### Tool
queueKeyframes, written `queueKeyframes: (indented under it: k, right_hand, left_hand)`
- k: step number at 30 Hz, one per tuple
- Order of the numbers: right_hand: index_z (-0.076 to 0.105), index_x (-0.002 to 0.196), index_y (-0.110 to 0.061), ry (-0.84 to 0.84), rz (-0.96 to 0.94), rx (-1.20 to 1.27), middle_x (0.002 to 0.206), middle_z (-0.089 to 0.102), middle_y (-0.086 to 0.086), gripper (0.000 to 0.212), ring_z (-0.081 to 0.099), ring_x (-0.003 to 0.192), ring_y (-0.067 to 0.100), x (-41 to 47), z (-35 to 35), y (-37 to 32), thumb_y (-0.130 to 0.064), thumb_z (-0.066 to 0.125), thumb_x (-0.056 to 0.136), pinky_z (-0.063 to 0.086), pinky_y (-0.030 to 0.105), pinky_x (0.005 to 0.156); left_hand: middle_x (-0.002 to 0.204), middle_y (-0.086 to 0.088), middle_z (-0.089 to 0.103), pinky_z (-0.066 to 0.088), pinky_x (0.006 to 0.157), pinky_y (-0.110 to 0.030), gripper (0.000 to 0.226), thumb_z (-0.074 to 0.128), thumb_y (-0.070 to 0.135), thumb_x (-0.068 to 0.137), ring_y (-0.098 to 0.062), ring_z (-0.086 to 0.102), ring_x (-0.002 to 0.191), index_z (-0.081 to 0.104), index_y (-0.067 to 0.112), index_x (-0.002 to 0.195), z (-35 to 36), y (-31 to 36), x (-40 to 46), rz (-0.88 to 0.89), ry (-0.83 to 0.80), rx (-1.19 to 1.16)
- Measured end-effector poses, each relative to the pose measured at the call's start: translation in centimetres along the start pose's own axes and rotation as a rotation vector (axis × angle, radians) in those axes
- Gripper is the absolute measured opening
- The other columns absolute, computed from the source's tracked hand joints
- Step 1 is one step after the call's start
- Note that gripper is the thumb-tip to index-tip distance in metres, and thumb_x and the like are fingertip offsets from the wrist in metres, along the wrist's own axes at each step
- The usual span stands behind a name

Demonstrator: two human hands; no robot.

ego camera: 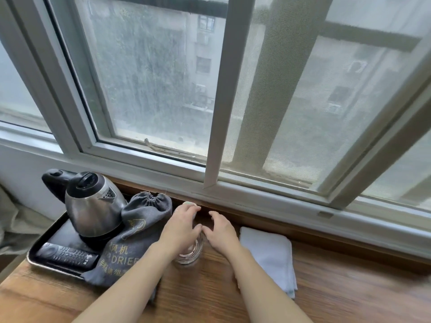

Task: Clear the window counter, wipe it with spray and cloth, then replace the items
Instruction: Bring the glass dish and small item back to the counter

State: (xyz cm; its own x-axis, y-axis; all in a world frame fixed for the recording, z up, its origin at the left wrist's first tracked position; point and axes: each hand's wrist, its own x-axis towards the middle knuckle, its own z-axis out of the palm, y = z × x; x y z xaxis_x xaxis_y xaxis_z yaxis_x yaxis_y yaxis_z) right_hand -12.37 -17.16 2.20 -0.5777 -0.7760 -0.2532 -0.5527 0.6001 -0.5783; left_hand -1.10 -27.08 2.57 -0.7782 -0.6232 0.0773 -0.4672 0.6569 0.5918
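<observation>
Hovering with loose open fingers, left grip [180, 226] and right grip [220, 230] flanking upright glass [189, 256] directly beneath, left nearer.

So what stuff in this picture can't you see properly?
Head view only:
- glass: its top is hidden under the left hand, so any grip is unclear.
- something pale at the left fingertips: too small to identify.
- hair dryer bag: the left forearm covers part of its print.
- remote: buttons too small to read.
- outside: blurred by dirty window glass.
</observation>
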Motion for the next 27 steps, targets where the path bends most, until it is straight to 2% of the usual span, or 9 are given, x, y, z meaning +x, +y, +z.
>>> queueKeyframes:
  k: [3, 6, 10, 14, 18, 22, 24, 27]
  right_hand:
    - [0.043, 0.148, -0.016, 0.006, 0.030, -0.063, 0.146, 0.048, 0.005, 0.058, 0.046, 0.135, 0.023, -2.0, -1.0, 1.0, -0.039, 0.058, 0.097, 0.036, 0.033, 0.111]
    - [0.046, 0.145, -0.018, -0.004, 0.098, -0.092, 0.145, 0.050, 0.005, 0.055, 0.048, 0.133, 0.023, -4.8, -1.9, 2.7, -0.040, 0.057, 0.097, 0.040, 0.035, 0.109]
    - [0.046, 0.147, -0.017, 0.016, 0.199, -0.087, 0.148, 0.050, 0.004, 0.053, 0.046, 0.135, 0.024, -9.0, -3.1, 5.8, -0.037, 0.055, 0.099, 0.040, 0.035, 0.107]
    - [0.044, 0.148, -0.018, 0.037, 0.298, -0.076, 0.149, 0.049, 0.001, 0.052, 0.050, 0.131, 0.021, -13.4, -4.3, 8.9, -0.036, 0.052, 0.099, 0.041, 0.034, 0.102]
    - [0.046, 0.145, -0.021, 0.073, 0.380, -0.109, 0.146, 0.049, 0.001, 0.048, 0.047, 0.133, 0.023, -17.5, -5.9, 12.1, -0.037, 0.051, 0.100, 0.041, 0.034, 0.100]
    - [0.056, 0.133, -0.019, 0.114, 0.447, -0.058, 0.130, 0.060, 0.003, 0.042, 0.054, 0.122, 0.025, -21.9, -6.8, 15.7, -0.038, 0.057, 0.095, 0.047, 0.034, 0.096]
    - [0.054, 0.136, -0.021, 0.132, 0.481, -0.040, 0.131, 0.060, 0.001, 0.044, 0.054, 0.122, 0.024, -24.5, -7.4, 17.4, -0.039, 0.057, 0.096, 0.046, 0.033, 0.093]
    - [0.055, 0.135, -0.022, 0.186, 0.528, -0.019, 0.134, 0.060, 0.002, 0.045, 0.053, 0.125, 0.026, -28.4, -8.6, 20.3, -0.041, 0.058, 0.094, 0.046, 0.034, 0.098]
  left_hand:
    - [0.134, 0.001, 0.053, 0.039, 0.105, -0.036, 0.048, 0.061, 0.027, 0.087, -0.023, 0.044, 0.126, 0.053, 0.021, 0.135, 0.3, 1.2, -1.3, 0.010, -0.039, 0.133]
    - [0.131, 0.002, 0.055, 0.044, 0.101, -0.038, 0.046, 0.057, 0.028, 0.089, -0.021, 0.050, 0.121, 0.052, 0.025, 0.134, 1.3, 2.8, -2.9, 0.032, -0.157, 0.148]
    - [0.129, 0.004, 0.055, 0.040, 0.104, -0.034, 0.041, 0.055, 0.031, 0.090, -0.019, 0.047, 0.125, 0.054, 0.027, 0.131, 3.7, 5.3, -4.5, 0.124, -0.368, 0.209]
    - [0.135, 0.004, 0.052, 0.039, 0.104, -0.033, 0.043, 0.055, 0.033, 0.090, -0.021, 0.044, 0.127, 0.053, 0.026, 0.133, 6.1, 8.5, -6.1, 0.137, -0.470, 0.218]
    - [0.135, 0.004, 0.053, 0.043, 0.098, -0.031, 0.044, 0.055, 0.030, 0.089, -0.017, 0.047, 0.126, 0.052, 0.026, 0.133, 8.1, 12.5, -7.6, 0.189, -0.544, 0.209]
    - [0.136, 0.001, 0.055, 0.045, 0.099, -0.033, 0.045, 0.054, 0.033, 0.092, -0.018, 0.051, 0.123, 0.053, 0.023, 0.135, 10.4, 17.2, -9.4, 0.261, -0.587, 0.213]
    - [0.136, 0.001, 0.055, 0.046, 0.099, -0.033, 0.044, 0.056, 0.034, 0.092, -0.019, 0.052, 0.123, 0.053, 0.023, 0.135, 11.6, 19.7, -10.6, 0.307, -0.602, 0.243]
    - [0.136, 0.000, 0.055, 0.045, 0.100, -0.031, 0.043, 0.058, 0.035, 0.093, -0.018, 0.052, 0.123, 0.053, 0.022, 0.134, 13.6, 23.6, -12.7, 0.367, -0.626, 0.271]
